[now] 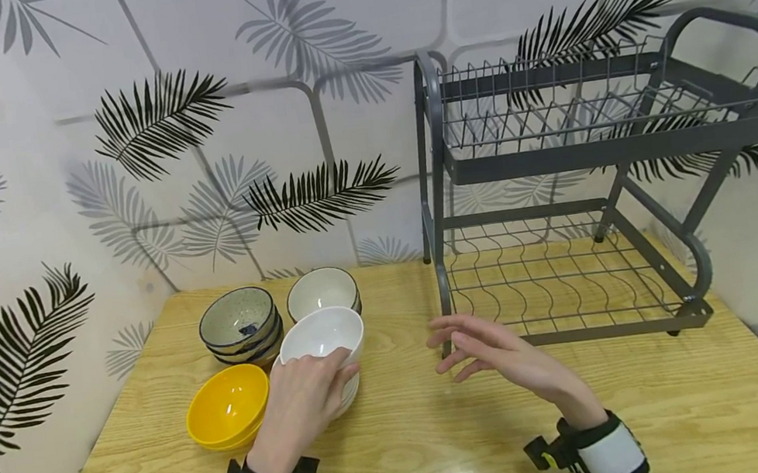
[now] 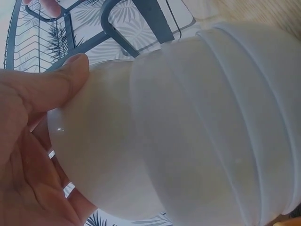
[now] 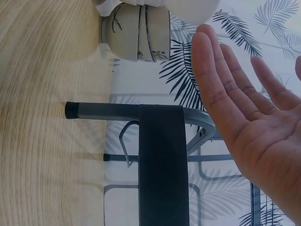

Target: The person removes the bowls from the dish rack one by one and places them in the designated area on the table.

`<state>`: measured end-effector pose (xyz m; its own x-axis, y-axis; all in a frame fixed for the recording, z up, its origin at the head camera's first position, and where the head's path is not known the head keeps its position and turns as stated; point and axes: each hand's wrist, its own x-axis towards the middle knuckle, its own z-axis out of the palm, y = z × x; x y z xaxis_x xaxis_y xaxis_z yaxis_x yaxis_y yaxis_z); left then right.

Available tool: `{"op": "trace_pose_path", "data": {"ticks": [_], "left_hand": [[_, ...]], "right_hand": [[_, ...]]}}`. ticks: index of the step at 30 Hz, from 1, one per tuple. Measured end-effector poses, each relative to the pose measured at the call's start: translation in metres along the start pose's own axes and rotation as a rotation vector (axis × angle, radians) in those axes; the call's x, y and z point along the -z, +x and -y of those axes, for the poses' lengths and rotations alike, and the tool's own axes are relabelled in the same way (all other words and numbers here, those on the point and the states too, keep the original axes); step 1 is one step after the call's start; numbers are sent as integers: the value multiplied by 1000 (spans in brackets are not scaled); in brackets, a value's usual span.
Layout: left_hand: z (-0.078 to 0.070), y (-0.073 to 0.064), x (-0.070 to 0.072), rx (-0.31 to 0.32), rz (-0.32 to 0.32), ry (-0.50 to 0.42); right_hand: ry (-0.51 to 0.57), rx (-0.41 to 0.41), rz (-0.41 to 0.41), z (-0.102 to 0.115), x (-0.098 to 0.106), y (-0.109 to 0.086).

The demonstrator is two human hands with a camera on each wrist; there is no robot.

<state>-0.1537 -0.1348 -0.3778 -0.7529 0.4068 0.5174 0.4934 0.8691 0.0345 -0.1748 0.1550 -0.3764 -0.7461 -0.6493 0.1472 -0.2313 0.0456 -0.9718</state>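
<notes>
My left hand (image 1: 309, 400) grips a white bowl (image 1: 325, 330) by its near rim, with the thumb on one side and the fingers on the other. In the left wrist view this bowl (image 2: 103, 141) is close to a stack of white bowls (image 2: 225, 122). Whether the two touch is hard to tell. The head view shows only a sliver of the stack (image 1: 349, 394) beneath the held bowl and hand. My right hand (image 1: 497, 352) hovers before the dish rack's left side, fingers loosely extended and holding nothing; the right wrist view shows its bare palm (image 3: 268, 136).
Yellow bowls (image 1: 228, 406) are stacked at left, with speckled dark-rimmed bowls (image 1: 237, 323) behind them. Cream bowls (image 1: 322, 291) stand near the wall. A two-tier dark grey dish rack (image 1: 583, 334) occupies the right side of the wooden table (image 1: 403, 452).
</notes>
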Motion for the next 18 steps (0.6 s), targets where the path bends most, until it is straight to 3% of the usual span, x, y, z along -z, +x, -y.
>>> {"op": "trace_pose_path", "data": {"ticks": [18], "left_hand": [[2, -1, -1, 5, 5, -17]], "right_hand": [[-17, -18, 5, 2, 0, 0]]}}
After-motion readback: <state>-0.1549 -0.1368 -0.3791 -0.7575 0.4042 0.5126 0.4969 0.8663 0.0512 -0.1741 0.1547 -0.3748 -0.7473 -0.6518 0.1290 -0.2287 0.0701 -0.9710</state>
